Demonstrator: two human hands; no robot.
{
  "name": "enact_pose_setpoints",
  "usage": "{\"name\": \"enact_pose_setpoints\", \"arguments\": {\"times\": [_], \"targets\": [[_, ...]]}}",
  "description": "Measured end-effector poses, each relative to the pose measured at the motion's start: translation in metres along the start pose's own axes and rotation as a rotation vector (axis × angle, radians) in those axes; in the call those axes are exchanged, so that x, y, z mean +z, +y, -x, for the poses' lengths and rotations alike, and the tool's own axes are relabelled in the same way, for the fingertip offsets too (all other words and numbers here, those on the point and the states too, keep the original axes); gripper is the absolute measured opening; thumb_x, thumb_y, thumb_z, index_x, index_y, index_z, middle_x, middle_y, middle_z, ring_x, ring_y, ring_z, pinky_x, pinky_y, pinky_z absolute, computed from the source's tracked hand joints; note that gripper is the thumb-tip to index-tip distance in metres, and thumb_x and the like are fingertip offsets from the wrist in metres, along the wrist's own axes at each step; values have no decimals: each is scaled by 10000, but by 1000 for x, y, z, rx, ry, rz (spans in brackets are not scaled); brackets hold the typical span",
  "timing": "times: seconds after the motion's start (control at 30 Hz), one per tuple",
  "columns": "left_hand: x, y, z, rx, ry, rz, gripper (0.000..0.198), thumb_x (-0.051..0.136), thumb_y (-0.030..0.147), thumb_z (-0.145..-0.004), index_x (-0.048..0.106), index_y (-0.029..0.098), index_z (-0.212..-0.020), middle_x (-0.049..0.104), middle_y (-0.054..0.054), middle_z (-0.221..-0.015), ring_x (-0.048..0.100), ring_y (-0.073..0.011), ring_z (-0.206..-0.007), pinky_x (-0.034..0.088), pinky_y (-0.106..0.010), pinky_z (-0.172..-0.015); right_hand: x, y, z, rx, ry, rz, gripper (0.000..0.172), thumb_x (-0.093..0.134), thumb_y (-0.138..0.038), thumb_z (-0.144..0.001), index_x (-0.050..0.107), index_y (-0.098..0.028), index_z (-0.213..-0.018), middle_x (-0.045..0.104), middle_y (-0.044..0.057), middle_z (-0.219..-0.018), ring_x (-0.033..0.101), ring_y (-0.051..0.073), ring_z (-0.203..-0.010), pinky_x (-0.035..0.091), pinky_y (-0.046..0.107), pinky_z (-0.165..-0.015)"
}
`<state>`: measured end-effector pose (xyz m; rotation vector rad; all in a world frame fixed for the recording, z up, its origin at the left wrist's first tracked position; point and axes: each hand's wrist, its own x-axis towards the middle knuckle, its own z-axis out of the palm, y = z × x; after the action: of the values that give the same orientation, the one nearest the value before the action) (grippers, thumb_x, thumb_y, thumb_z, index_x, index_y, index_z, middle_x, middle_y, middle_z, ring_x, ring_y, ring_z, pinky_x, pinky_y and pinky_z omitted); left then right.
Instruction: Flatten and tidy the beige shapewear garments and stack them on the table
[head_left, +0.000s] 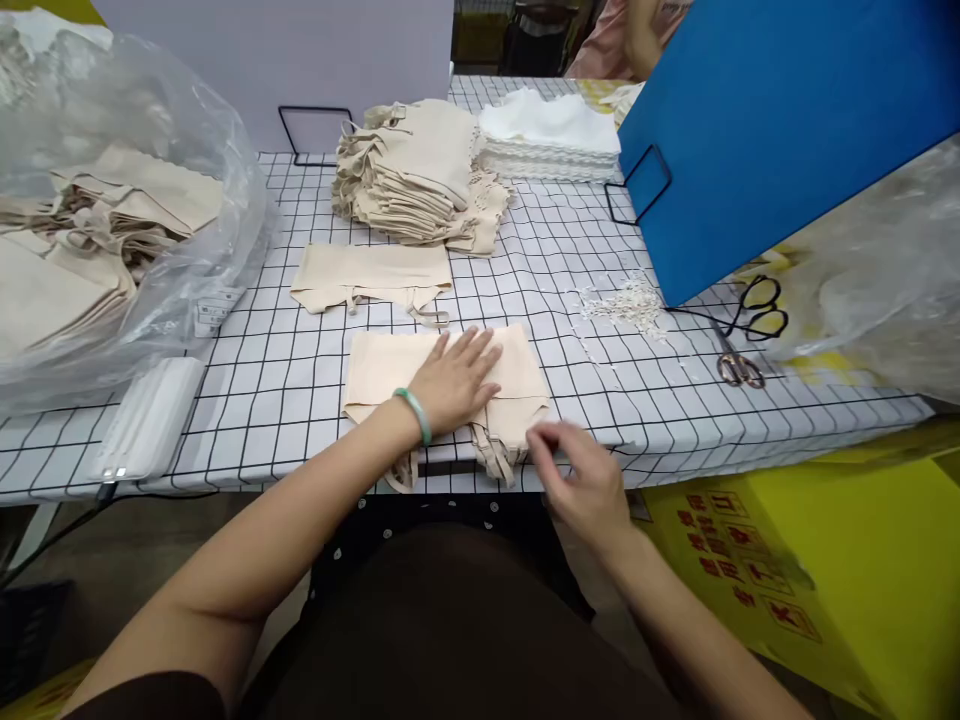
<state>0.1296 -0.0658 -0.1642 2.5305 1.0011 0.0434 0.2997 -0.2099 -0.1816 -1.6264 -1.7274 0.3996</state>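
Note:
A beige strapped cloth top point(517, 365) lies at the table's front edge, its thin straps hanging toward me. My left hand point(457, 383), with a green bangle at the wrist, rests flat on it with fingers spread. At the garment's lower right corner, the fingers of my right hand point(581, 480) are pinched together, slightly blurred. A thin dark streak shows beside that hand; I cannot make out what the fingers hold. Just beyond lies another folded beige top point(375, 275), its straps toward me.
A stack of beige tops point(412, 165) and a white cloth pile point(551, 135) stand behind. Small white scraps point(634, 303), scissors point(739, 368) and a blue panel point(757, 130) are right. Left are a plastic bag of garments point(240, 190) and a white power strip point(154, 415). A person point(611, 40) sits opposite.

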Motion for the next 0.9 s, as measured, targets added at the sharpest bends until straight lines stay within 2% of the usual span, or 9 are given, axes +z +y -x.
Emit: {"name": "enact_pose_setpoints", "arguments": {"times": [0.1,0.2,0.3,0.4,0.47,0.6,0.7,0.77,0.9], "targets": [[12,13,-14,44,-95,-53,630,349,454,-1015,271,193,-1583,108,-71,-1690,45,-278,-1564,24,-523,-1261,10,4,54,271,-79,-108,189,570,-409,-943,645,-236,-938,573,-7,-690,536,148,-581,463,288,-570],[22,13,-18,45,-84,-77,644,351,478,-1011,255,209,-1588,103,-71,-1690,55,-287,-1562,37,-536,-1257,28,11,73,433,-101,-212,281,647,-458,-871,653,-227,-1031,492,-36,-689,455,122,-539,431,264,-530],[25,10,-18,46,-63,-99,644,347,484,-1010,248,223,-1590,104,-65,-1690,58,-281,-1563,36,-532,-1257,31,9,69,391,-139,-314,213,651,-429,-866,672,-225,-922,528,-4,-779,491,131,-619,461,268,-591],[26,10,-17,36,-67,-103,645,334,493,-1008,251,228,-1590,107,-61,-1690,60,-275,-1563,35,-522,-1258,20,2,69,232,-177,-344,215,606,-367,-908,616,-220,-751,553,28,-815,551,160,-736,484,285,-680],[26,10,-17,39,-58,-92,643,326,502,-1007,258,235,-1588,114,-54,-1690,65,-274,-1563,41,-519,-1259,17,1,74,166,-132,-324,227,597,-343,-915,584,-221,-724,548,30,-801,558,168,-757,482,291,-692],[26,10,-18,42,-58,-95,653,321,509,-1005,251,227,-1590,110,-63,-1689,65,-276,-1563,43,-526,-1255,29,7,76,357,28,-274,180,666,-401,-868,623,-226,-869,535,2,-780,512,145,-669,470,281,-641],[24,10,-17,37,-67,-109,657,322,500,-1007,240,216,-1594,98,-69,-1689,57,-278,-1563,40,-528,-1254,40,6,69,499,-11,-335,272,698,-468,-829,655,-214,-917,489,-26,-725,454,122,-590,441,264,-574],[23,11,-17,33,-77,-118,660,321,494,-1009,233,205,-1596,89,-75,-1690,54,-279,-1564,39,-529,-1255,39,1,64,475,-15,-379,251,671,-458,-853,650,-208,-838,481,-21,-717,457,123,-600,438,264,-576],[27,12,-18,39,-71,-95,655,320,500,-1008,238,221,-1595,93,-59,-1691,54,-275,-1564,34,-522,-1258,24,-6,68,295,26,-338,185,613,-357,-917,604,-222,-790,516,5,-763,517,148,-698,469,286,-667]]}}
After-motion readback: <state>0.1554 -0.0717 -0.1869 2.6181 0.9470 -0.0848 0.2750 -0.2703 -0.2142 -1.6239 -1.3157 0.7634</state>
